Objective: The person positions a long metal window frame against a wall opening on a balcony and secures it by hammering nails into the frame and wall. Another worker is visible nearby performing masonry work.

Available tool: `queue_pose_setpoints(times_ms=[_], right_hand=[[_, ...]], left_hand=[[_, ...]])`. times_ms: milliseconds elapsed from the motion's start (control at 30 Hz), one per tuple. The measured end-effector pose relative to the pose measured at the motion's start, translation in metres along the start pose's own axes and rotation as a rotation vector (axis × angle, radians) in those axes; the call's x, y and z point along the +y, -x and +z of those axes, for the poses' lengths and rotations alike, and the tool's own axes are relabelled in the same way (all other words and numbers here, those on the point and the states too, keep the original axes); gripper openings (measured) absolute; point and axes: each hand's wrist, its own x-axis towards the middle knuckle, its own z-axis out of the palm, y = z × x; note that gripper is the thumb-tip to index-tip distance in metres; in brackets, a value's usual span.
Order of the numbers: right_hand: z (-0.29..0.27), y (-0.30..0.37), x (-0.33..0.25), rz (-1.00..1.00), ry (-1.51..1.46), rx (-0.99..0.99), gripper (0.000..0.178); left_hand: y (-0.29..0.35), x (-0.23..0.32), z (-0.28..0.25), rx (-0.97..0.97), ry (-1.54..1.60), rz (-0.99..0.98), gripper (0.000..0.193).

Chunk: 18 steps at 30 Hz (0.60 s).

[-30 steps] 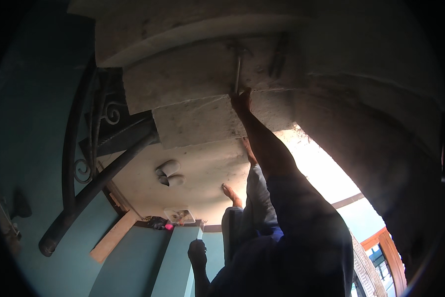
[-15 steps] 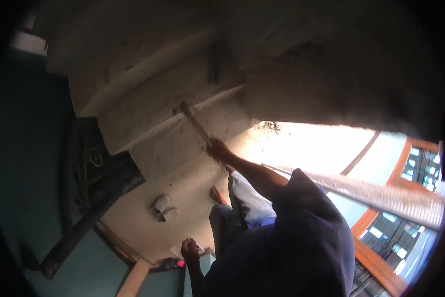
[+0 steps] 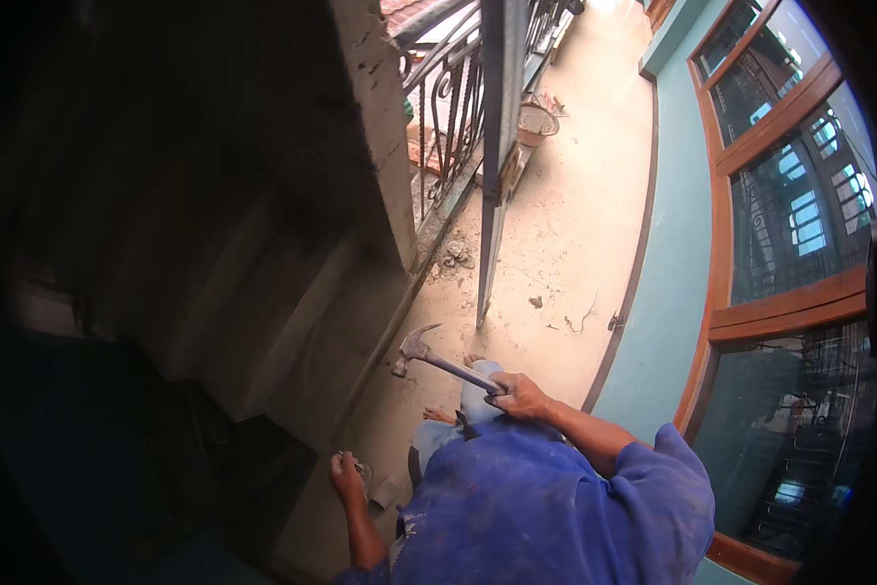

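Note:
A claw hammer [image 3: 448, 365] is gripped near the end of its handle by my right hand [image 3: 520, 397]. Its metal head points left and away from me, held in the air above the floor. My left hand [image 3: 345, 474] hangs low on the left with its fingers pinched together. Whatever may be between them is too small to make out. Just beyond that hand, a pair of pale slippers [image 3: 384, 492] lies on the floor, partly covered by my hand and arm.
Shadowed concrete steps [image 3: 282, 292] rise on the left. Ahead, an upright metal post [image 3: 502, 97] stands beside an iron railing [image 3: 443, 127]. Rubble [image 3: 456, 255] litters the floor [image 3: 594, 195], with a round basin [image 3: 538, 124] farther off. Wood-framed windows [image 3: 799, 205] line the right wall.
My view has swung right, from the steps to the bright walkway. The hammer, earlier reaching toward the steps in my right hand, is now drawn back nearer my body. My left hand stays closed.

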Motion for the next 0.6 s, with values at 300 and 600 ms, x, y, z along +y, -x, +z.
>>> queue_pose_setpoints(times_ms=[300, 600], right_hand=[[-0.056, 0.037, 0.011, -0.112, -0.328, 0.396, 0.031], [-0.207, 0.004, 0.063, -0.175, -0.299, 0.34, 0.038]], left_hand=[[0.019, 0.131, 0.153, -0.22, 0.133, 0.282, 0.017], [0.084, 0.257, 0.316, -0.26, 0.388, 0.518, 0.017]])
